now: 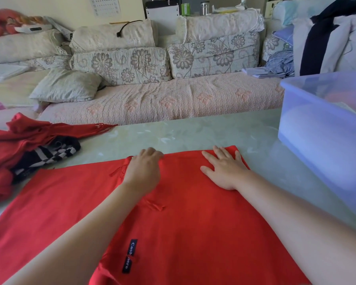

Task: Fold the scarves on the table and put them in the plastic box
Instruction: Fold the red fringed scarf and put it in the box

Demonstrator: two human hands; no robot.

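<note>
Two arms in shot, both bare all the way from the bottom of the frame to the wrists. The left forearm (86,229) is smooth and full, and so is the right forearm (292,206). The left hand (144,169) is bare, and the right hand (226,169) is bare too, with short, rounded fingers.

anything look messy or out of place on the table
A dark red fringed scarf and a black-and-white striped scarf lie tangled in a crumpled heap at the left of the table. On the bright red scarf, a stray tassel pokes out.
</note>
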